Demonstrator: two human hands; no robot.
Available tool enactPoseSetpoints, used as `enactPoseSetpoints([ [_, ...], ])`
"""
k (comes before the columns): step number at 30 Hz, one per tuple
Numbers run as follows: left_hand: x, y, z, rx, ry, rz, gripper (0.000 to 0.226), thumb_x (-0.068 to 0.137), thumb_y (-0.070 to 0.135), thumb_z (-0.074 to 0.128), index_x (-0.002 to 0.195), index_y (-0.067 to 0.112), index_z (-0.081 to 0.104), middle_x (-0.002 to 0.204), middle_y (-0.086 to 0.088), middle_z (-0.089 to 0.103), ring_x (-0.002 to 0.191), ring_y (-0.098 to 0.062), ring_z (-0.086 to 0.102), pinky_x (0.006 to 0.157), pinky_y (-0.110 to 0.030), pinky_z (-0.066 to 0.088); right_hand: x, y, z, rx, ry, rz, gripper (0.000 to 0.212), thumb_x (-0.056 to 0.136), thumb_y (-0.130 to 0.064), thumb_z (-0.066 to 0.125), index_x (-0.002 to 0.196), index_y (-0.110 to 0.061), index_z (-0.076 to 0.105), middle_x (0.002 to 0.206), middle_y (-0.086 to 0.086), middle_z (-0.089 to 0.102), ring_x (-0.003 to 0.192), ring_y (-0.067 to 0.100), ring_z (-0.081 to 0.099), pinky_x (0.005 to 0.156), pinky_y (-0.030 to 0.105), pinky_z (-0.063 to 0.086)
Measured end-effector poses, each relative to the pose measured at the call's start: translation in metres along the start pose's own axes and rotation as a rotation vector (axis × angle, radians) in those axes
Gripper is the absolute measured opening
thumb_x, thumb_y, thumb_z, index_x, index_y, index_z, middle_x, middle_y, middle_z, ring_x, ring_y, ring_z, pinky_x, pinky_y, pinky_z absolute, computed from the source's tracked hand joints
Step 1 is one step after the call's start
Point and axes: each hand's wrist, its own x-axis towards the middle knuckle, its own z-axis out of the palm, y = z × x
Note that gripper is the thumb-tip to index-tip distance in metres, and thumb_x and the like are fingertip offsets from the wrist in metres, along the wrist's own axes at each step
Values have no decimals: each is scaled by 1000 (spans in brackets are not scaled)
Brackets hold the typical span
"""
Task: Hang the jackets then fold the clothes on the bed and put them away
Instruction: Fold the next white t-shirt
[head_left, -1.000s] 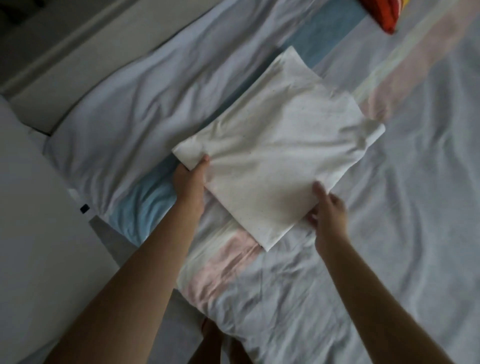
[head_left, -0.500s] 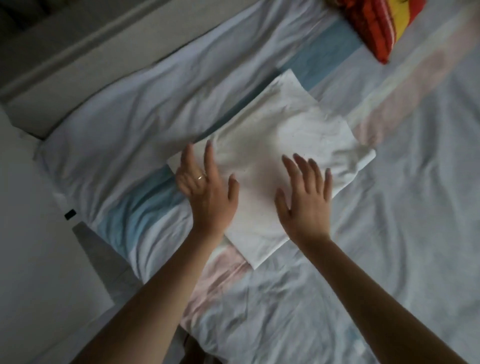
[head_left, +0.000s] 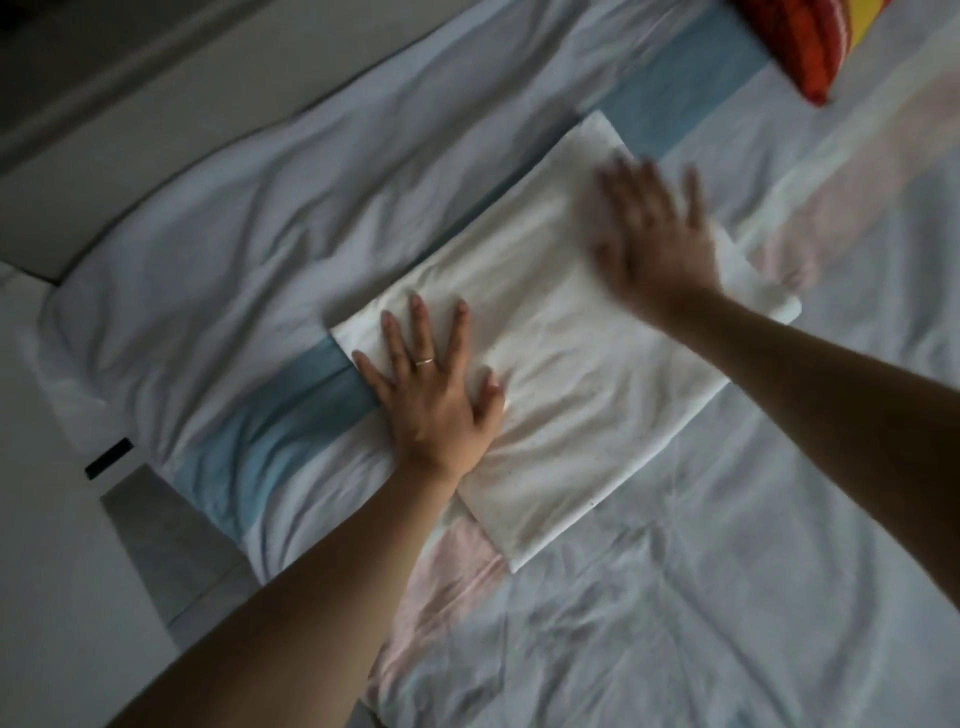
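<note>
A folded white garment (head_left: 571, 374) lies flat on the bed (head_left: 727, 597), which has a pale cover with blue and pink stripes. My left hand (head_left: 431, 384) presses flat on the garment's near left part, fingers spread, a ring on one finger. My right hand (head_left: 654, 234) is flat on the far right part of the garment, fingers straight and blurred by motion.
A red, orange and yellow striped cushion (head_left: 800, 36) lies at the top right of the bed. The bed's left edge meets a white floor (head_left: 57, 571) and a pale wall base (head_left: 156, 119) at the upper left.
Both hands let go of the garment's edges and went flat on it. My right hand has since slid away from me toward the far right; my left hand stays pressed near the left edge.
</note>
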Motion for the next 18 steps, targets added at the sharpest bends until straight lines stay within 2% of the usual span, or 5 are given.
enactPoseSetpoints([
  [3, 2, 1, 0, 2, 3, -9, 72, 83, 52, 33, 150, 27, 27, 158, -15, 16, 145, -40, 10, 109, -68, 5, 8, -41, 0, -28, -215, -566, 66, 93, -52, 16, 150, -21, 26, 156, 5, 26, 144, 21, 22, 116, 38, 6],
  [9, 5, -2, 3, -13, 2, -2, 69, 84, 52, 29, 150, 30, 25, 159, -13, 13, 145, -40, 9, 108, -69, 5, 51, 17, 5, -74, -170, 347, 64, 98, -53, 15, 153, -21, 14, 161, 3, 11, 147, 23, 10, 117, 47, -6],
  [11, 6, -3, 3, -26, 8, -5, 68, 85, 52, 29, 149, 31, 25, 159, -13, 13, 145, -40, 9, 108, -69, 4, 22, 28, -3, -131, -87, 322, 67, 97, -51, 11, 153, -13, 15, 160, 8, 12, 148, 24, 9, 118, 46, -8],
  [15, 6, -2, 1, -37, -33, -16, 68, 85, 53, 27, 150, 32, 23, 159, -12, 13, 145, -39, 9, 108, -68, 3, -103, 30, 3, -61, -63, -77, 61, 98, -46, 17, 152, -18, 21, 157, 6, 24, 142, 24, 27, 117, 43, 8],
  [18, 7, -2, -4, -39, -100, -32, 71, 82, 55, 24, 149, 32, 24, 159, -12, 12, 145, -38, 8, 108, -67, 2, -201, 43, 16, 62, -161, 512, 67, 92, -57, 15, 153, -27, 14, 160, 0, 14, 145, 26, 20, 116, 51, 10],
])
